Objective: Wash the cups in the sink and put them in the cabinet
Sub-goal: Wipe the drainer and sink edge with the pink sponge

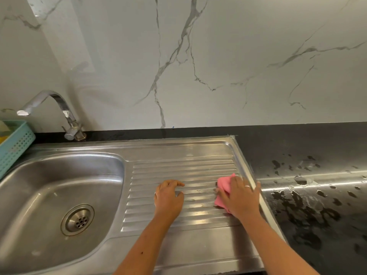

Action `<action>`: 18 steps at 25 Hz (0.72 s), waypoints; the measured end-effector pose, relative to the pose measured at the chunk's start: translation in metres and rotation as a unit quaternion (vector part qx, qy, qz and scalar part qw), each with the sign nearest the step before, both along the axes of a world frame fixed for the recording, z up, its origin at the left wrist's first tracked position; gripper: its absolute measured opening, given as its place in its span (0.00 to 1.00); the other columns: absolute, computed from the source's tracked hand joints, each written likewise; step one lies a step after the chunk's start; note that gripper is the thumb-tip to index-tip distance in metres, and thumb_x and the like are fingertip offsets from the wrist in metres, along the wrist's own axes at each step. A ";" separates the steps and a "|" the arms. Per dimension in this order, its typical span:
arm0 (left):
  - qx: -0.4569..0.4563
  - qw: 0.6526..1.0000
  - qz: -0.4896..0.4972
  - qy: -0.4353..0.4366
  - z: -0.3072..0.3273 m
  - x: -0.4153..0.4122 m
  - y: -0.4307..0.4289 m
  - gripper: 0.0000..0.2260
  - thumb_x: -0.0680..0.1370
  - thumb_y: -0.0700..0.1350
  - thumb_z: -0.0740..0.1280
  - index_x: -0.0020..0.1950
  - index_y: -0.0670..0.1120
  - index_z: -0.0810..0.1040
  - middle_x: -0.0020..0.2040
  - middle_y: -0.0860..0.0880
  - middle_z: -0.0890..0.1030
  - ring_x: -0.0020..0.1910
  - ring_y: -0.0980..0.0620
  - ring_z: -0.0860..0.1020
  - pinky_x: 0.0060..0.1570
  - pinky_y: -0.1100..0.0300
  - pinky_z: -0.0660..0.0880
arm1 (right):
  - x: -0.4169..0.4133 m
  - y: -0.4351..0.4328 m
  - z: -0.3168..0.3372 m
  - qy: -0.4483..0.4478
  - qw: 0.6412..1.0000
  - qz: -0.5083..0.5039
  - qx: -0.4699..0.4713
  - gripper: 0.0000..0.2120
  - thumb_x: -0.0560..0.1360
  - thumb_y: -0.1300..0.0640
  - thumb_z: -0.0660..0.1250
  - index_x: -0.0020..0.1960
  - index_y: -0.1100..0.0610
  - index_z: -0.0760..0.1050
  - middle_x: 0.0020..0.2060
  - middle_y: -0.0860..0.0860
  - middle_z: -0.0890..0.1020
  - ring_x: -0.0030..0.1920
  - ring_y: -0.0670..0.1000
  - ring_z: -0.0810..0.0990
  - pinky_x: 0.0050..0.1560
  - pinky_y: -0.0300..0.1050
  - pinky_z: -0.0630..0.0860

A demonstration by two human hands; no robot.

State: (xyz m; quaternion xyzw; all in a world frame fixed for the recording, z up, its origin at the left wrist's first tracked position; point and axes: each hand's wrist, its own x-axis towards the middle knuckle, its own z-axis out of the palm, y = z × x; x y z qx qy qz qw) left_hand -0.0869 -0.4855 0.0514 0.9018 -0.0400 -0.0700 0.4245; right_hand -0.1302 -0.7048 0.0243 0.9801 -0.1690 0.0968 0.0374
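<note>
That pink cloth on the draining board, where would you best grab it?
Probably pinch the bunched fold of the pink cloth sticking out left of the right hand, coming from above. The hand covers the rest, and that fold stands up off the ribbed draining board.

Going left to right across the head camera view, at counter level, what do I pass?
Turquoise basket → sink drain → left hand → right hand pressing the pink cloth → wet black countertop. Faucet omitted: it overlaps basket and drain.
</note>
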 end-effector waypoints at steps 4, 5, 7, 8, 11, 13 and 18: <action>0.000 1.000 -0.025 -0.002 0.005 -0.003 -0.007 0.11 0.76 0.40 0.65 0.55 0.53 0.79 0.60 0.54 0.74 0.65 0.51 0.66 0.68 0.51 0.64 | -0.008 0.002 0.000 0.025 0.999 -0.043 0.015 0.42 0.71 0.30 0.46 0.62 0.64 0.74 0.51 0.56 0.81 0.51 0.57 0.80 0.57 0.62 0.70; 0.000 1.000 -0.028 -0.001 0.005 -0.005 -0.006 0.11 0.76 0.40 0.64 0.55 0.54 0.78 0.60 0.54 0.73 0.65 0.51 0.66 0.67 0.51 0.64 | -0.011 0.010 -0.002 0.020 0.998 -0.052 0.024 0.42 0.71 0.30 0.48 0.62 0.66 0.74 0.49 0.58 0.81 0.50 0.58 0.80 0.55 0.60 0.72; 0.006 1.000 -0.031 0.004 0.004 -0.008 -0.001 0.11 0.76 0.41 0.65 0.55 0.54 0.78 0.61 0.54 0.73 0.66 0.51 0.65 0.67 0.50 0.64 | -0.017 0.019 -0.006 0.006 0.998 -0.054 0.023 0.42 0.71 0.32 0.50 0.62 0.68 0.74 0.48 0.59 0.81 0.49 0.59 0.79 0.52 0.58 0.72; 0.011 0.999 -0.030 0.010 0.003 -0.008 0.002 0.11 0.76 0.41 0.65 0.55 0.54 0.78 0.61 0.54 0.73 0.66 0.51 0.65 0.67 0.50 0.65 | -0.018 0.022 -0.007 -0.002 0.998 -0.056 0.018 0.42 0.71 0.32 0.51 0.61 0.69 0.74 0.47 0.60 0.81 0.49 0.59 0.80 0.53 0.58 0.72; 0.011 0.999 -0.032 0.016 0.004 -0.012 0.009 0.10 0.76 0.42 0.66 0.55 0.54 0.78 0.59 0.56 0.72 0.66 0.51 0.65 0.67 0.50 0.65 | -0.013 0.022 -0.001 -0.006 0.996 -0.077 0.042 0.45 0.70 0.28 0.48 0.60 0.67 0.76 0.48 0.60 0.82 0.50 0.60 0.80 0.55 0.63 0.72; 0.011 0.999 -0.035 0.013 0.004 -0.013 0.012 0.10 0.76 0.43 0.66 0.55 0.55 0.78 0.58 0.57 0.71 0.66 0.52 0.65 0.68 0.50 0.65 | -0.008 0.028 0.006 0.016 0.993 -0.092 0.071 0.50 0.69 0.25 0.40 0.63 0.64 0.73 0.53 0.58 0.81 0.55 0.58 0.79 0.60 0.64 0.69; 0.015 0.999 -0.035 0.016 0.005 -0.014 0.014 0.10 0.76 0.43 0.66 0.54 0.55 0.78 0.61 0.54 0.73 0.66 0.51 0.65 0.68 0.52 0.63 | -0.002 0.076 0.001 0.085 0.989 0.036 0.115 0.42 0.74 0.30 0.49 0.76 0.58 0.54 0.70 0.50 0.68 0.71 0.52 0.64 0.72 0.57 0.52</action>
